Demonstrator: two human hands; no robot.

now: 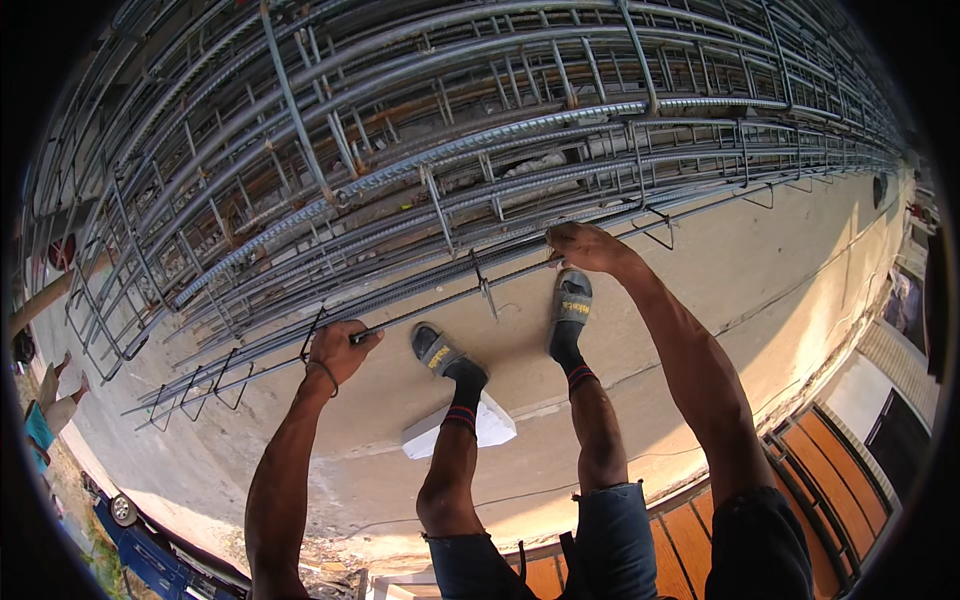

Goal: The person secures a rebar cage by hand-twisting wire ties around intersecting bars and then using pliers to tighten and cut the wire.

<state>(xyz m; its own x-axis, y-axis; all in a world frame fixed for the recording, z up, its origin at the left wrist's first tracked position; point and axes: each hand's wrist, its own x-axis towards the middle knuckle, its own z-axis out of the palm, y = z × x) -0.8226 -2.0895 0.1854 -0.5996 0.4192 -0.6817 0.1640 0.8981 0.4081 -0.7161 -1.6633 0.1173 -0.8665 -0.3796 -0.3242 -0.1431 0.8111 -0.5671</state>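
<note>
Gripping the near bar (430,309), the left hand (343,350) shows left of centre in my head view, its fingers curled shut. I see the right hand (585,246) farther along, its fingers bent over the same bar and seemingly grasping it. That bar lies on the near edge of a bundle of long steel rods, beside the big stack of rebar cages (500,138) and just beyond the slippered feet (437,352).

From my remote seat I judge the work partway along: a stirrup (484,285) crosses the rods between the hands, and more stirrups (235,392) hang at the left end. The bar is not yet released, so settling it seems left. Whether the crossings are tied I cannot tell; they are too small. A white block (490,425) rests behind the feet.
</note>
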